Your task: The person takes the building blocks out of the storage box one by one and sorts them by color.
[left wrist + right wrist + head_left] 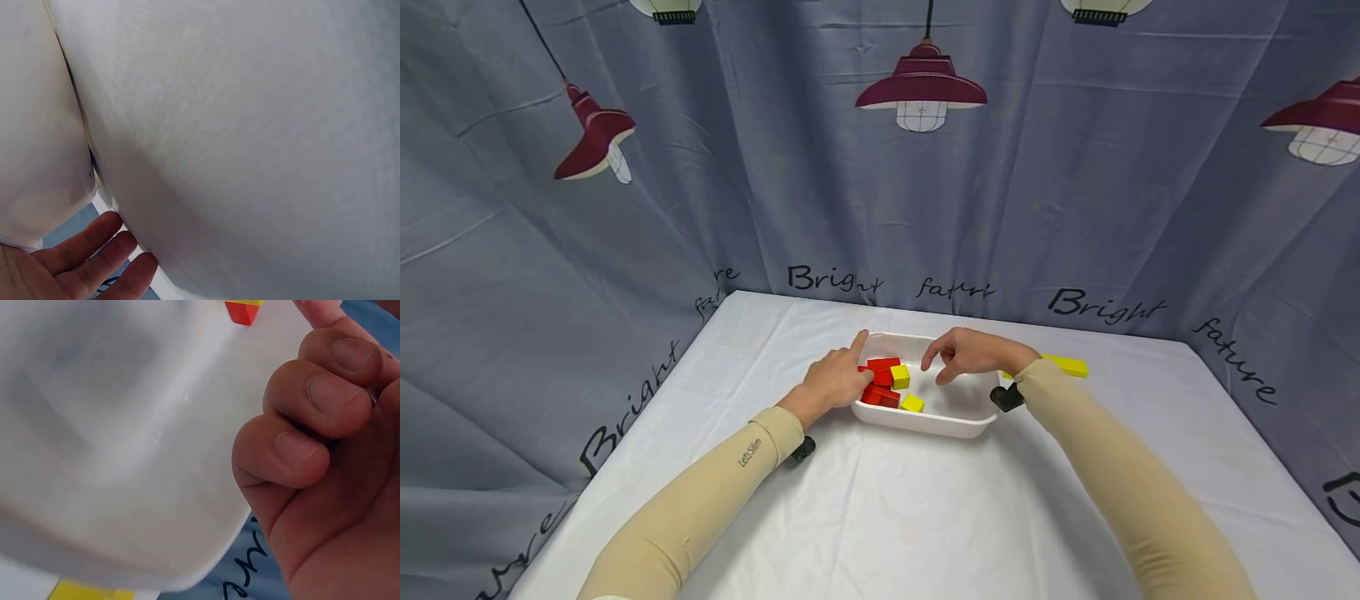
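A white plastic tray (953, 427) stands on the table. Several red blocks (886, 398) are gathered at its left end, beside two yellow blocks (900, 377). My left hand (835, 379) holds the tray's left side, thumb over the rim near the red blocks; its other fingers (134, 275) lie outside, by the white cloth. Over the tray's right half hovers my right hand (973, 350), index finger and thumb apart with nothing between them. Its three other fingers (281, 450) are curled toward the palm in the right wrist view.
A long yellow piece (1067, 365) lies on the table right of the tray, partly hidden by the right wrist. White cloth covers the table (880, 517). Behind it hangs a grey-blue curtain (820, 183) printed with lamps and lettering. Black wrist devices (1007, 397) sit under both sleeves.
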Demonstrator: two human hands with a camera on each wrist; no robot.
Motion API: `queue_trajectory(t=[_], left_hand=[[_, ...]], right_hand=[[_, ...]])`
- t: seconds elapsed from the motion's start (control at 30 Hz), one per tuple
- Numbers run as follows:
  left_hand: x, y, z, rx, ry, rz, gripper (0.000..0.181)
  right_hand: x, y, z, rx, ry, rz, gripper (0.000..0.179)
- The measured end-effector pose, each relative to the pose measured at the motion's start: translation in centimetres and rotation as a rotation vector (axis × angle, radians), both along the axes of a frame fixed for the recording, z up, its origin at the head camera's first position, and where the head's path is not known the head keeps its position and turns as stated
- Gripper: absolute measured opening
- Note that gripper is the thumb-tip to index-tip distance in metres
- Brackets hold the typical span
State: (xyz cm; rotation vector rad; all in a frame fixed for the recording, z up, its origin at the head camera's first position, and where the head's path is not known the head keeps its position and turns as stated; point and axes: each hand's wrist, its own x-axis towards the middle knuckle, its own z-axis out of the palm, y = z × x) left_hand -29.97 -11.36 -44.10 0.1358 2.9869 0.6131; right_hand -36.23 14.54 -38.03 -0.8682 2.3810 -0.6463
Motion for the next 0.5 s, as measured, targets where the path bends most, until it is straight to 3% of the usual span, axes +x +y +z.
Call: queue_trajectory(t=[0.5], left_hand=[[0.0,-0.1,0.0,-0.008,0.003,-0.003,0.075]], right_hand=[[0.3,-1.4,-1.3,0.008,-0.087,0.043,0.033]])
